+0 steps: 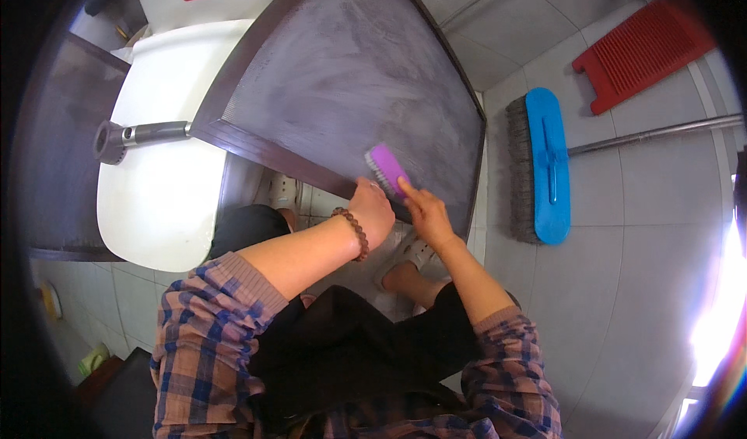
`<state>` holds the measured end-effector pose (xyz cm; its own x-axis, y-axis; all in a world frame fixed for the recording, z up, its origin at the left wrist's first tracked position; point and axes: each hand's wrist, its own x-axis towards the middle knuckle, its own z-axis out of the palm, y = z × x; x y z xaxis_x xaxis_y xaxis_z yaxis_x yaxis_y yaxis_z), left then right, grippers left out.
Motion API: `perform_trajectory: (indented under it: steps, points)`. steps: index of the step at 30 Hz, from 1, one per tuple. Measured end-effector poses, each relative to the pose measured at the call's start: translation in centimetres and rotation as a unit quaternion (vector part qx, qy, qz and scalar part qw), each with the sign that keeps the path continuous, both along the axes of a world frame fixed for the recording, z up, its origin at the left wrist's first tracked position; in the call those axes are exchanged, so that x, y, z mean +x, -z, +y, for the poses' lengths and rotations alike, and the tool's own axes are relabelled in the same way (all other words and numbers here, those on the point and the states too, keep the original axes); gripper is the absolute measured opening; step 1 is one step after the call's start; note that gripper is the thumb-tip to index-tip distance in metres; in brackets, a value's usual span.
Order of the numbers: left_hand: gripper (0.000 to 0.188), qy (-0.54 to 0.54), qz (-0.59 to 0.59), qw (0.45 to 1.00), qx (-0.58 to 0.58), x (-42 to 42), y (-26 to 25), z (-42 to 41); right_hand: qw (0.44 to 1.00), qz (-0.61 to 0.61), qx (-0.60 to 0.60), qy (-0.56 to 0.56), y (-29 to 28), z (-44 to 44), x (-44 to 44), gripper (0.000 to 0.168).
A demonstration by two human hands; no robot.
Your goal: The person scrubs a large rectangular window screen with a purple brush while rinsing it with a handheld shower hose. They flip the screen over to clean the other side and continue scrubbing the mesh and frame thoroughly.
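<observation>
My right hand [429, 214] grips a purple scrub brush [390, 161] with pale bristles. The brush is over the mesh of a dark-framed window screen [350, 83], near its lower edge. Whitish smears streak the grey mesh. My left hand [374, 208], with a beaded bracelet at the wrist, clasps the lower bar of the screen's frame, just left of the brush. Its fingertips are partly hidden. The screen slants up and away from me, one corner overlapping the white toilet lid [169, 194].
A grey handled fitting [153, 132], perhaps a shower head, lies across the toilet lid. Another dark-framed panel [64, 147] stands left of it. On the right are a blue floor brush [551, 170] with a metal pole and a red plastic washboard [648, 51], against pale tiles [572, 299].
</observation>
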<state>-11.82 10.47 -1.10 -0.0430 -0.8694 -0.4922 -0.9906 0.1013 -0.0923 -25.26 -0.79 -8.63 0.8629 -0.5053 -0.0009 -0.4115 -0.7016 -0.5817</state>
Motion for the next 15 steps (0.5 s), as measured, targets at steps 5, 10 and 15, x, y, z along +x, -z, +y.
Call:
perform_trajectory:
  steps: [5,10,15]
  points:
    - [0.031,0.013,0.039,0.999,0.004,0.0,-0.4,-0.8,0.980,0.084,-0.024,0.180,1.4,-3.1,-1.7,0.039]
    - [0.022,-0.012,0.048,0.998,-0.039,0.1,0.6,-0.3,0.996,0.039,-0.026,0.080,0.7,2.4,-1.5,0.040]
    - [0.021,-0.001,0.093,0.996,-0.017,0.8,-0.4,-1.1,0.949,0.179,0.035,0.257,2.0,-1.8,-4.2,0.038]
